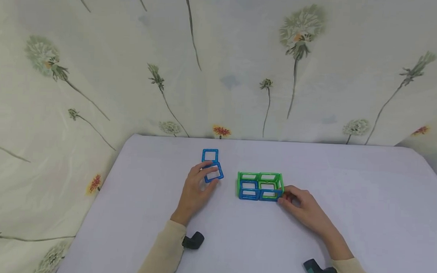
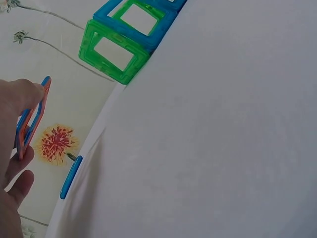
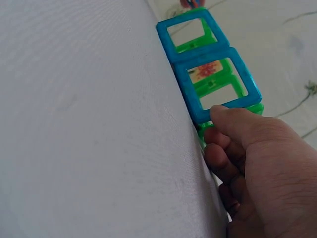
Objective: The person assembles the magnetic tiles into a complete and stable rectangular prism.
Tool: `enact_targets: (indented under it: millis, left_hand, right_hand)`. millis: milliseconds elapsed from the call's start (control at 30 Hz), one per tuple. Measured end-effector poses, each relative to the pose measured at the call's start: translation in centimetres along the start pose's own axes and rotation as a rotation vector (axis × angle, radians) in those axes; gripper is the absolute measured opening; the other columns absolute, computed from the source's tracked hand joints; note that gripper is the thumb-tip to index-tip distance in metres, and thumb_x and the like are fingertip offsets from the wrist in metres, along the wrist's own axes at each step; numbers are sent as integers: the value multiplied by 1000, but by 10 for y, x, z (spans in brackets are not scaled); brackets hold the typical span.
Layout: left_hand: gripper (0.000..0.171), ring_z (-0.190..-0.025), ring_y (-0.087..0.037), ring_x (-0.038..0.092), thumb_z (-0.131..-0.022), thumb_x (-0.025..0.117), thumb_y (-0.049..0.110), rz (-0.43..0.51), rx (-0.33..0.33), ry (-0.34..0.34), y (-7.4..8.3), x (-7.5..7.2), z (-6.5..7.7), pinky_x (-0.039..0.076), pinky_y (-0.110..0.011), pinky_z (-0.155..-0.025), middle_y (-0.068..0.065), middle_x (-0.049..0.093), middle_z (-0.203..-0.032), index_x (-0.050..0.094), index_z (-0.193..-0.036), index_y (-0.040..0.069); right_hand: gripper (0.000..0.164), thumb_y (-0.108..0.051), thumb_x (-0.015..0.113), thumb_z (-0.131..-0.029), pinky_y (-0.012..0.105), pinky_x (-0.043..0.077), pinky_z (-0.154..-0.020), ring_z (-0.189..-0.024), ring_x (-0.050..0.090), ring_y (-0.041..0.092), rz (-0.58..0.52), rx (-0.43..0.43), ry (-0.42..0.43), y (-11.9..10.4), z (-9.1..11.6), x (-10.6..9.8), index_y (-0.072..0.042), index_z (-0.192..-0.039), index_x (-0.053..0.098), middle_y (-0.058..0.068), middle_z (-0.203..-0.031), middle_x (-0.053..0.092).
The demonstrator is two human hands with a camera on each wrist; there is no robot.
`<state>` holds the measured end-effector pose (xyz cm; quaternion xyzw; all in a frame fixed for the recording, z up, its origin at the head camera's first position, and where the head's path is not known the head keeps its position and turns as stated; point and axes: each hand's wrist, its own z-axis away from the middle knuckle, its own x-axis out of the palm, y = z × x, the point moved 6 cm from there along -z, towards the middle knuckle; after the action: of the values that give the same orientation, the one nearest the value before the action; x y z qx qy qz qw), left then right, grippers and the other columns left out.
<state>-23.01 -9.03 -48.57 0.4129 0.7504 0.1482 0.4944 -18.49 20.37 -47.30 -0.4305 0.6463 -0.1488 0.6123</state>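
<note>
My left hand (image 1: 196, 190) holds a blue square magnetic tile (image 1: 221, 171) by its edges, between thumb and fingers. In the left wrist view this tile (image 2: 41, 105) is raised off the table, seen nearly edge-on. Just beyond it, a second blue square tile (image 1: 217, 155) lies flat on the table. To the right stands a low two-cell box of magnetic tiles (image 1: 258, 191), blue in front and green at the back and ends. My right hand (image 1: 311, 210) pinches the box's right end. Its thumb (image 3: 225, 118) is on the front blue tile's lower corner; other fingers curl behind.
A white cloth covers the table (image 1: 236, 241). Behind it hangs a flower-printed curtain (image 1: 236, 52). Dark wrist-worn devices, one by the left sleeve (image 1: 194, 241) and one by the right sleeve (image 1: 318, 272), sit low over the table.
</note>
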Motion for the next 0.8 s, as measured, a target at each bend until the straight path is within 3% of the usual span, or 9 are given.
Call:
enact_targets:
  millis: [433,800]
  left_hand:
    - [31,-132,-14,42,-88,66,31,32,45,-39,28,15,-2,41,-40,-108,5,51,-137,64,-119,23]
    - [30,-130,-14,43,-87,67,28,60,82,-41,45,25,-5,38,-45,-107,4,53,-136,65,-117,22]
  right_hand:
    - [13,-6,66,-87,18,42,-64,-72,49,8,-2,2,-4,1,3,0,-7,-99,62,1,-76,61]
    - [15,-16,66,-88,18,40,-64,-73,48,4,11,-21,7,37,3,11,-19,-101,61,-11,-77,59]
